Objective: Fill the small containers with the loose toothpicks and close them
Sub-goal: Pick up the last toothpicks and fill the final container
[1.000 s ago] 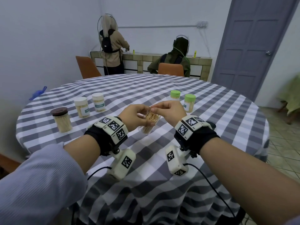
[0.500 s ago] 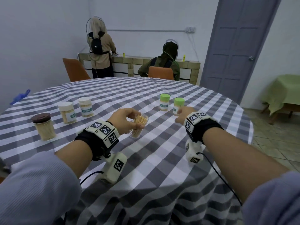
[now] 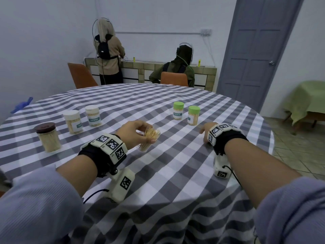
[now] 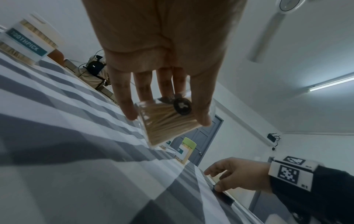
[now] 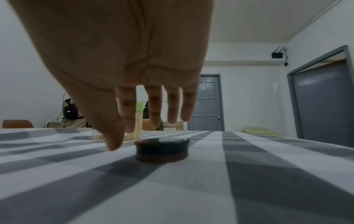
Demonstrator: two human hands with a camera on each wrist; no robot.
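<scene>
Head view: right hand [image 3: 206, 129] now spread over dark lid [image 5: 161, 150]; left hand [image 3: 133, 132] still gripping toothpick container [image 3: 148, 140].

A round bench [image 3: 175, 173] under a grey-and-white checked cloth [image 3: 158, 103] carries the lot. At the left of the frame stands a brown-lidded jar [image 3: 47, 137] packed with toothpicks, and up and to the right of it two white-lidded jars [image 3: 72, 122] [image 3: 92, 115] stand side by side; right of centre two green-lidded jars [image 3: 178, 110] [image 3: 193, 115] stand close together. Near the right edge of the cloth a dark round lid [image 5: 162, 150] lies flat just under the right hand [image 3: 206, 128], while an open clear jar [image 3: 148, 140] of toothpicks sits tilted in the left hand [image 3: 133, 133] at the centre; whether its base touches the cloth I cannot tell.
</scene>
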